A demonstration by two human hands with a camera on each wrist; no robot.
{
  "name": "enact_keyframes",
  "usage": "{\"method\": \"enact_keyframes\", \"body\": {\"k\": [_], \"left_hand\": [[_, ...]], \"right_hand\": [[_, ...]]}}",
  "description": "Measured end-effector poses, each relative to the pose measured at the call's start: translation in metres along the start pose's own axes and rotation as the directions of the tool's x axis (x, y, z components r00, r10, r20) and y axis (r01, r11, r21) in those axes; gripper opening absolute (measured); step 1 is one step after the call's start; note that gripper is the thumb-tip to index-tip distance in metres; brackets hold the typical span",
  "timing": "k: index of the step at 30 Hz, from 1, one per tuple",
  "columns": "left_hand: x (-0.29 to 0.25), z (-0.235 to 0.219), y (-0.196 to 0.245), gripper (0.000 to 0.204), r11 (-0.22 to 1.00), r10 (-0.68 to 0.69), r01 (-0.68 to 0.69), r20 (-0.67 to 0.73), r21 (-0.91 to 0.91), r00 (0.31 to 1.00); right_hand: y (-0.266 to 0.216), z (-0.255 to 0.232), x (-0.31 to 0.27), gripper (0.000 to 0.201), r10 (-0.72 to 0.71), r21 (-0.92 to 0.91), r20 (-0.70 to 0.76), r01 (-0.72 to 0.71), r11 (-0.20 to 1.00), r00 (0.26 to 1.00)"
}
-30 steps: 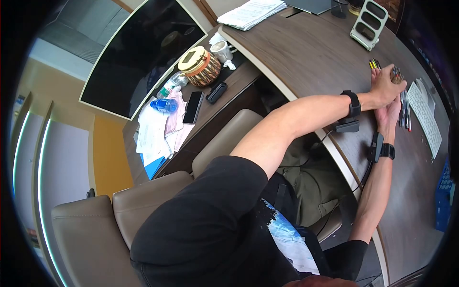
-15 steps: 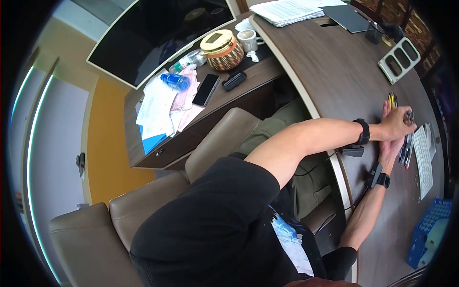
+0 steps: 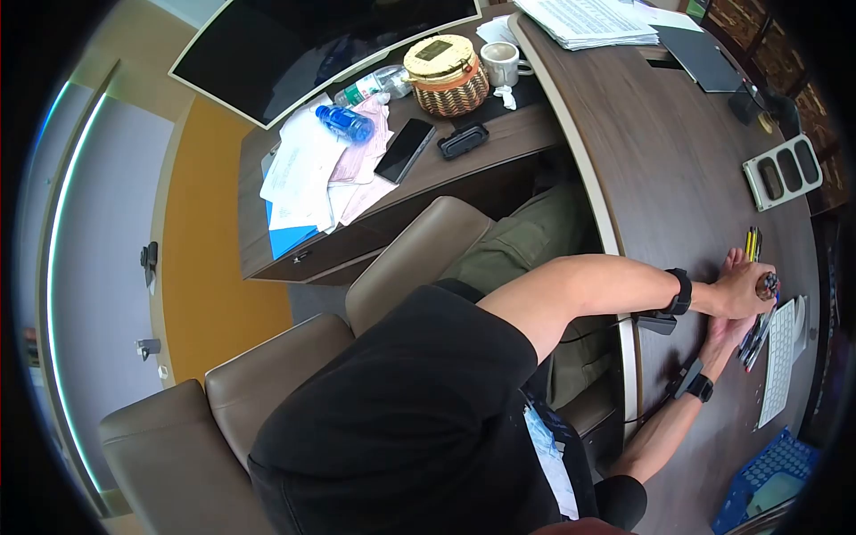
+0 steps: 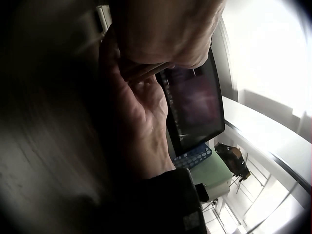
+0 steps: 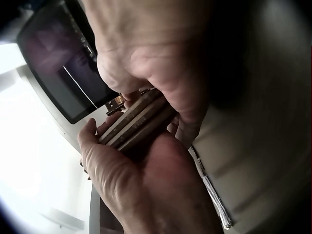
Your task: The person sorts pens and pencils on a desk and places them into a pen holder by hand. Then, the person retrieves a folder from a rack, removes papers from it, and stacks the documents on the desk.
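Head view: the left hand [image 3: 740, 292] grips a bundle of dark, slim, pencil-like sticks [image 3: 767, 285], its fingers curled round them, above the wood-grained brown bench [image 3: 660, 178]. The right hand [image 3: 724, 334] is open, palm up beneath the left, its fingers reaching out past it. The bundle's ends point up out of the left fist towards the head camera; in the right wrist view its long axis runs diagonally, upper right to lower left, between the two palms.

Slim yellow and black pens [image 3: 753, 242] stick out just beyond the right hand's fingertips. Dark pens [image 3: 753, 348], one red-tipped, lie between the hands and a white keyboard [image 3: 777, 366]. A blue perforated plastic basket [image 3: 767, 477] is near the keyboard's lower end, and a pale three-slot holder [image 3: 783, 174] sits further up the bench.

Across the room, a dark wooden side cabinet [image 3: 357, 223] carries papers, a blue bottle and a lidded woven basket, behind brown leather chairs [image 3: 294, 366].
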State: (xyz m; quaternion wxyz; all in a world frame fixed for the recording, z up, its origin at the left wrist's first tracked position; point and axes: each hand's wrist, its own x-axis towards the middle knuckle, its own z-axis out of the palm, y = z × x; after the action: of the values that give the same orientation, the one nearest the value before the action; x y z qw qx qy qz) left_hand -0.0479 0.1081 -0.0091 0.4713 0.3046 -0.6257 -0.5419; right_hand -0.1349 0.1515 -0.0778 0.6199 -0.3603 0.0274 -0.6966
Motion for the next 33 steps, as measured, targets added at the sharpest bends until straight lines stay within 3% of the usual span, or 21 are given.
{"method": "enact_keyframes", "body": {"k": [1,3,7,9,15,16,19,20,22,23,25,27,28,33], "left_hand": [[0.002,-0.004,0.003,0.031,1.000,-0.004,0.004,-0.007,-0.005,1.000],[0.006,-0.011,0.006,0.025,0.989,-0.020,0.027,0.049,-0.146,0.999],[0.005,-0.022,-0.001,0.024,0.989,0.071,-0.062,0.063,-0.137,0.996],[0.006,-0.024,0.002,0.028,0.981,0.181,-0.173,0.090,-0.086,0.979],[0.012,-0.025,0.003,0.044,0.990,0.131,-0.124,0.147,-0.061,0.980],[0.012,-0.026,0.003,0.046,0.989,0.135,-0.122,0.170,-0.087,0.976],[0.015,-0.031,0.004,0.050,0.981,0.133,-0.102,0.189,-0.168,0.973],[0.015,-0.038,0.009,0.049,0.971,0.079,-0.031,0.195,-0.235,0.978],[0.019,-0.041,0.008,0.048,0.951,0.022,0.044,0.209,-0.307,0.978],[0.022,-0.039,0.000,0.041,0.936,0.044,0.019,0.171,-0.352,0.984],[0.026,-0.042,-0.005,0.035,0.918,0.058,-0.002,0.129,-0.397,0.990],[0.033,-0.051,-0.006,0.022,0.819,-0.079,0.207,0.252,-0.535,0.964],[0.036,-0.046,-0.016,0.014,0.787,-0.053,0.188,0.238,-0.588,0.970],[0.047,-0.048,-0.030,0.009,0.641,-0.135,0.335,0.328,-0.691,0.935]], "right_hand": [[-0.004,-0.001,0.003,0.062,0.008,-0.089,-0.180,-0.024,0.996,0.984],[-0.011,-0.016,0.003,0.057,-0.037,-0.243,-0.512,-0.103,0.965,0.858],[-0.015,-0.044,-0.015,0.054,-0.102,-0.388,-0.581,-0.165,0.907,0.808],[-0.016,-0.043,-0.021,0.052,-0.173,-0.506,-0.684,-0.290,0.812,0.709],[-0.020,-0.041,-0.024,0.050,-0.210,-0.545,-0.666,-0.274,0.792,0.716],[-0.022,-0.039,-0.025,0.052,-0.235,-0.535,-0.704,-0.283,0.796,0.670],[-0.015,-0.010,-0.011,0.053,-0.313,-0.595,-0.705,-0.290,0.750,0.637],[-0.010,0.005,-0.002,0.053,-0.309,-0.594,-0.707,-0.297,0.748,0.636],[-0.003,0.030,0.011,0.049,-0.396,-0.624,-0.730,-0.306,0.719,0.557],[-0.010,0.016,0.003,0.049,-0.397,-0.624,-0.733,-0.313,0.716,0.553],[-0.031,-0.025,-0.021,0.045,-0.232,-0.629,-0.631,-0.313,0.712,0.741],[-0.013,0.016,0.001,0.042,-0.259,-0.618,-0.673,-0.336,0.710,0.692],[-0.007,0.033,0.009,0.040,-0.289,-0.610,-0.709,-0.353,0.709,0.644],[-0.024,0.018,-0.004,0.041,-0.182,-0.551,-0.689,-0.344,0.760,0.702]]}}
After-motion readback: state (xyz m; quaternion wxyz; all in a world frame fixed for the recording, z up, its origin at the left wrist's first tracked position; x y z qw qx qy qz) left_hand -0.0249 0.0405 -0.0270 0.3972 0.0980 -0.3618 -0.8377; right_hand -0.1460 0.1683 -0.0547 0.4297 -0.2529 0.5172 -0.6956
